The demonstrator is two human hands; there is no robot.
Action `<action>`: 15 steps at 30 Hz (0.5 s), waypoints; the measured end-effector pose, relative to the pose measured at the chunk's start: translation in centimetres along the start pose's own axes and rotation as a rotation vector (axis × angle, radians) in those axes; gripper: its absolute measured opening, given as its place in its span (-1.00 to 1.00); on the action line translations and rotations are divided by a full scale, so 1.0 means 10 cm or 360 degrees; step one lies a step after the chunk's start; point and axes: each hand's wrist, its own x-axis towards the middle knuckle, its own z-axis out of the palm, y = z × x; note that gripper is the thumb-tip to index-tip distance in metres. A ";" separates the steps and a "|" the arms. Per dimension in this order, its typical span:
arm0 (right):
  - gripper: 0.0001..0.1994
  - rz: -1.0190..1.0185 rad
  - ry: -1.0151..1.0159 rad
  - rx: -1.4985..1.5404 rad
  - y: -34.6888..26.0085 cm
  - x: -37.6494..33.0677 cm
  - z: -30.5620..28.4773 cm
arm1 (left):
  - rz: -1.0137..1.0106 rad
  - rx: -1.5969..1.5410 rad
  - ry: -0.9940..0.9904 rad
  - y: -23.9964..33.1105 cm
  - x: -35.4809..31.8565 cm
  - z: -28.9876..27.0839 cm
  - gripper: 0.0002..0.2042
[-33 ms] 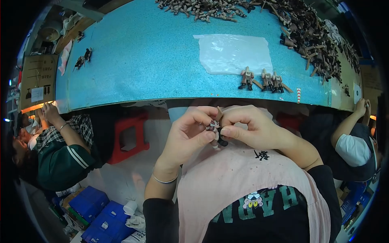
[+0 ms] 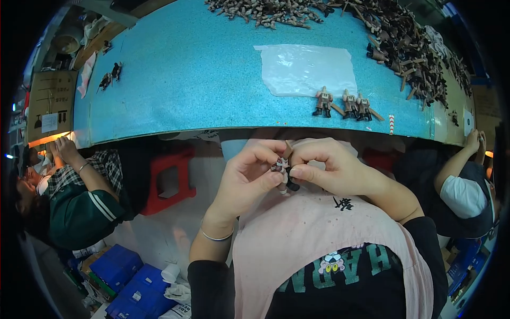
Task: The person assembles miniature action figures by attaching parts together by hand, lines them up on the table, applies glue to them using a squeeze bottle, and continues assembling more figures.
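Just off the table's near edge, above my lap, I hold a small toy figure [image 2: 285, 169] in both hands. It has pale, brown and black parts, and a flat brown piece sticks up from its top. My left hand [image 2: 251, 173] pinches the pale and brown side between thumb and fingers. My right hand [image 2: 330, 169] is closed on the other side, by a black part, its thumb and forefinger together. My fingers hide much of the figure. Three similar toy figures [image 2: 349, 104] in brown, cream and black lie on the blue table [image 2: 186, 80], ahead to the right.
A clear plastic sheet [image 2: 308, 69] lies behind the three figures. Pale figure parts [image 2: 265, 13] are heaped at the far edge, dark brown parts [image 2: 419, 69] at the far right. Co-workers sit at left and right. A red stool [image 2: 172, 181] and blue boxes [image 2: 135, 282] stand at lower left.
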 end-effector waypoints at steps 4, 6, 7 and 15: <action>-0.85 -0.0173 0.0235 -0.0162 0.03 -0.07 0.13 | 0.0182 0.0012 0.0162 -0.09 -0.05 0.22 -0.68; -0.81 -0.0272 0.0330 -0.0076 0.06 -0.06 0.25 | 0.0641 0.0255 0.0393 -0.14 -0.04 0.27 -0.52; -0.74 -0.0351 0.0418 0.0035 0.07 -0.05 0.29 | 0.0663 0.0262 0.0384 -0.15 -0.04 0.27 -0.52; -0.59 -0.0481 0.0500 -0.0001 0.02 -0.03 0.01 | 0.0238 0.0578 0.0005 0.16 0.24 0.22 -0.52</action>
